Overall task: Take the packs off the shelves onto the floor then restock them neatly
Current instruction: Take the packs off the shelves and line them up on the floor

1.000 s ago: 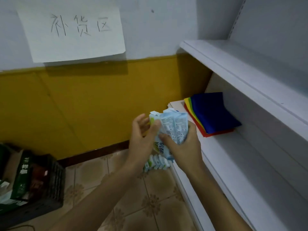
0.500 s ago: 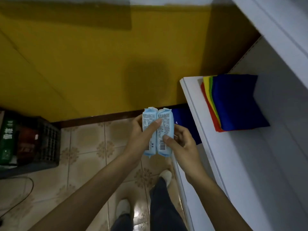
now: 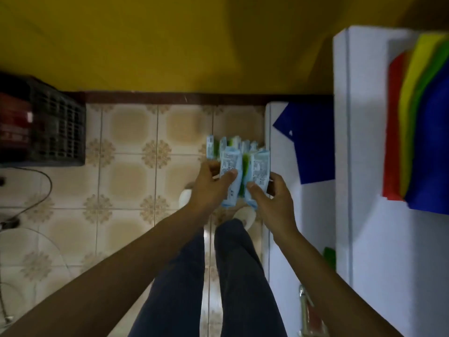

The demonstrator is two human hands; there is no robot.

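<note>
Two held packs (image 3: 230, 166) over the floor (image 3: 126, 171): left hand (image 3: 209, 183) grip curled round one, right hand (image 3: 272, 198) round the other. More floor packs (image 3: 212, 147) at 12 o'clock. Unloading likely unfinished; restock pending.

Light is dim and warm: the yellow wall (image 3: 145, 40) darkens toward the top corners, and the white shelf (image 3: 364, 166) at the right edge is the brightest surface. Blur softens everything, leaving the print on the packs (image 3: 260, 166) unreadable and smearing the coloured cloths (image 3: 418, 122) at the shelf's far end. Grout lines on the floor (image 3: 126, 181) tilt slightly near the left edge.
</note>
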